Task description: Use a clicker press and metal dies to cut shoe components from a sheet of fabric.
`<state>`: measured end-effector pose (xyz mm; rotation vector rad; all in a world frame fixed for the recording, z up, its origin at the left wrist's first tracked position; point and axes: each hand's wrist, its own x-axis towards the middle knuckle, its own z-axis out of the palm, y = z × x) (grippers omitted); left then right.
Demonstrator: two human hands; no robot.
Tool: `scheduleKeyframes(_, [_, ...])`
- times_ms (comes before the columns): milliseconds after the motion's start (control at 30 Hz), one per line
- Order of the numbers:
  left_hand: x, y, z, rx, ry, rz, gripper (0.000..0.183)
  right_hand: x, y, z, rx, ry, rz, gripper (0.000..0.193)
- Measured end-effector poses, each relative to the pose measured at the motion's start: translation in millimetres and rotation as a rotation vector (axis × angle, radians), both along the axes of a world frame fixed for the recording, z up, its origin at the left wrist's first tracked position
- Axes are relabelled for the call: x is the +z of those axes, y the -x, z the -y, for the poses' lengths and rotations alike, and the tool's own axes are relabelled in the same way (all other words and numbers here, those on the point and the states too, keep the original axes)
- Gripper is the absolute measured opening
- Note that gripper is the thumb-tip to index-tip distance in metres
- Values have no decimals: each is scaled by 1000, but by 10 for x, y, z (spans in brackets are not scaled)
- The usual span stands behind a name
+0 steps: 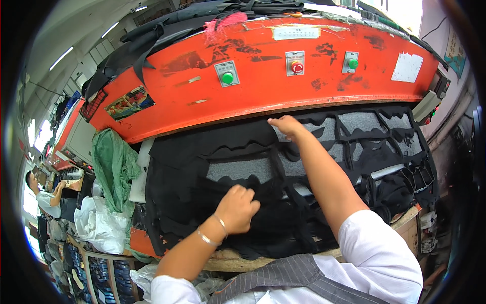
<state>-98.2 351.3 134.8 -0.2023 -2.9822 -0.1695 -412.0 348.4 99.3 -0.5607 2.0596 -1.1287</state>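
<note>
Black cut-out fabric (202,139) lies over the work surface, with wavy-edged openings that show a speckled grey layer (240,170) beneath. My left hand (236,210) is closed low over the near left part, gripping dark fabric that bunches up beside an opening; its fingertips are partly hidden. Farther off, my right hand (287,126) reaches to the far edge of the fabric. Its thumb and fingers come together on the black material there. Loose black strips (344,154) and crumpled pieces (392,192) lie to the right.
An orange machine beam (177,109) with two green buttons (228,77) and a red one (297,67) spans the far side. Left stand a green sack (114,167) and white plastic bags (101,223). A bent wire frame (420,177) sits at right. Another person (48,197) works far left.
</note>
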Motion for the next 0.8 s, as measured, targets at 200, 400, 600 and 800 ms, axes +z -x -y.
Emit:
scheduleKeyframes(200, [412, -1011, 306, 155, -189, -96, 36, -527, 100, 570, -110, 257, 581, 52])
scheduleKeyframes(400, [647, -1875, 831, 367, -236, -167, 51, -534, -245, 443, -354, 469, 321, 64])
scheduleKeyframes(600, [386, -1617, 885, 23, -299, -35, 34, -319, -206, 222, -100, 385, 485, 66])
scheduleKeyframes(800, [327, -1050, 850, -166, -209, -80, 29, 28, -715, 306, -20, -37, -303, 60])
